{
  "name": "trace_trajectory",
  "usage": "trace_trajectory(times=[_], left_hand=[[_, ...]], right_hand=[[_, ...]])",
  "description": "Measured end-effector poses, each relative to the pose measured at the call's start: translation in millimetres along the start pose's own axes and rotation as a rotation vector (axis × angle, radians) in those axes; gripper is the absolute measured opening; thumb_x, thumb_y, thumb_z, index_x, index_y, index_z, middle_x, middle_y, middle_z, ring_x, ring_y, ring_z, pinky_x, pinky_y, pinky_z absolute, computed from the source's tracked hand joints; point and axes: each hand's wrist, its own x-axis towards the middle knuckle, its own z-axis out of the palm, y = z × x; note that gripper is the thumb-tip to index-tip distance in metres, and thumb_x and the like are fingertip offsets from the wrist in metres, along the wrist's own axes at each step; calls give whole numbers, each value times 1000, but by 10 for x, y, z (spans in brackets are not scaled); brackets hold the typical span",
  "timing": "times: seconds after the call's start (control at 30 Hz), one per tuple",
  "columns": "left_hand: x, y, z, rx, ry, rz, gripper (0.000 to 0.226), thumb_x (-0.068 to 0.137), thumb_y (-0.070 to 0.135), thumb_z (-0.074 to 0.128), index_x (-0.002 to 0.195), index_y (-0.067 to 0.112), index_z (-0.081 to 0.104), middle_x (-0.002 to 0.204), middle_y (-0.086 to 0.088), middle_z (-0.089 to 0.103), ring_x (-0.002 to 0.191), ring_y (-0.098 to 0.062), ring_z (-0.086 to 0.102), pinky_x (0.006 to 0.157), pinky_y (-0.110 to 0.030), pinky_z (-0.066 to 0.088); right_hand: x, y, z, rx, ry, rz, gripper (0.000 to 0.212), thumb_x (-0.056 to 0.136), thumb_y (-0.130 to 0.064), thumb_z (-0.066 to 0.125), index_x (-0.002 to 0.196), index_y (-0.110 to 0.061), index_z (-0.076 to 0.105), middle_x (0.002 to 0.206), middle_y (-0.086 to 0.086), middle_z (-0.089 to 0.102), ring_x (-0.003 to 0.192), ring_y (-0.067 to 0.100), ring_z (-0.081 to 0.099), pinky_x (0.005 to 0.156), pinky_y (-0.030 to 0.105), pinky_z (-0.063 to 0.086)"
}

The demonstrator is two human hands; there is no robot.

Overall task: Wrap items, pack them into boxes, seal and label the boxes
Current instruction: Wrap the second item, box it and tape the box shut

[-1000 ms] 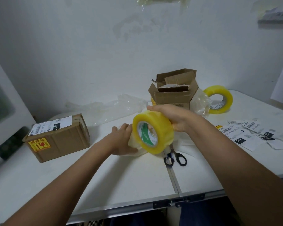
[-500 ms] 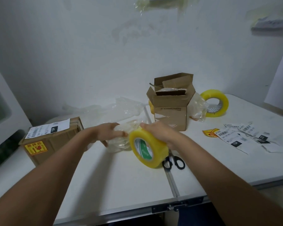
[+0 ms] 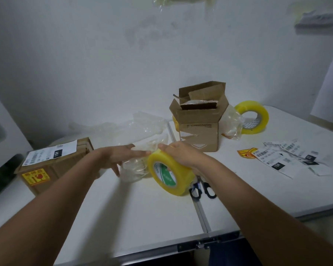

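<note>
Behind the hands — open box (image 3: 198, 129) holding a wrapped item. Right hand (image 3: 181, 154) clamped on tape (image 3: 169, 172); left hand (image 3: 119, 156) flat, fingers straight, on plastic bundle (image 3: 136, 166).

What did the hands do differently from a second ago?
The left hand let go of the plastic-wrapped item; its fingers now lie straight on it. The right hand brought the tape roll down toward the table. Boxes, scissors and labels stayed put.

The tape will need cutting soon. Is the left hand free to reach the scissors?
Probably not directly: the scissors lie behind the tape roll and under the right hand; the left hand would have to cross both.
</note>
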Motion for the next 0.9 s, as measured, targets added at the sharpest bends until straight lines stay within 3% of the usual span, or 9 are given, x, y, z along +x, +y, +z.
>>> trace_trajectory(times=[0.07,0.17,0.27,0.33,0.47,0.57,0.63,0.77,0.9], left_hand=[[-25,-33,55,10,63,-2,123,47,87,65,149,27,31,140,0,49,125,-30,50,79,-50,58],[-21,-99,177,-153,146,54,99,52,75,72,135,28,45,118,1,64,104,-25,64,81,-47,57],[-31,-111,310,-318,248,125,64,80,44,77,132,21,46,100,0,66,78,-16,67,50,-23,49],[-35,-131,343,-385,307,152,62,81,36,77,132,19,46,103,-3,66,77,-17,67,43,-20,47],[-55,-126,279,-313,511,284,82,67,47,86,134,21,47,123,-3,62,102,-18,64,80,-32,55],[-157,27,155,-200,630,403,73,68,42,87,128,19,51,125,0,56,110,-18,59,91,-34,50],[-186,136,45,7,702,429,89,63,55,83,136,20,46,132,1,48,120,-23,49,100,-40,45],[-252,290,-59,190,764,433,100,55,70,63,141,27,39,138,7,40,125,-29,39,103,-51,41],[-337,399,-195,120,852,492,98,57,68,65,141,23,42,138,3,42,125,-28,43,104,-47,40]], right_hand=[[-15,3,15,-4,5,-2,64,97,-61,38,132,-10,56,126,10,61,101,24,57,71,28,40],[-62,-18,18,42,4,16,63,96,-61,38,131,-12,56,126,8,60,103,24,57,75,29,40],[-138,-51,-11,145,-35,24,48,96,-56,46,116,-16,62,107,4,66,87,17,61,68,29,47],[-176,-55,-25,152,-52,0,36,96,-49,51,108,-17,63,96,2,66,80,14,61,64,26,48],[-190,-36,-5,192,-47,-40,29,96,-44,55,111,-21,63,102,1,66,84,13,62,69,27,49],[-183,-35,42,200,18,-108,32,96,-43,54,120,-24,64,108,-3,66,91,12,61,73,26,48],[-183,-51,83,236,62,-138,30,96,-40,54,118,-23,65,108,-1,68,97,16,63,82,31,50],[-151,-142,77,194,137,-194,29,97,-37,53,118,-21,66,111,4,69,105,22,62,94,38,49],[-92,-142,65,118,144,-150,39,99,-37,49,111,-3,66,110,13,67,104,29,61,87,35,46]])
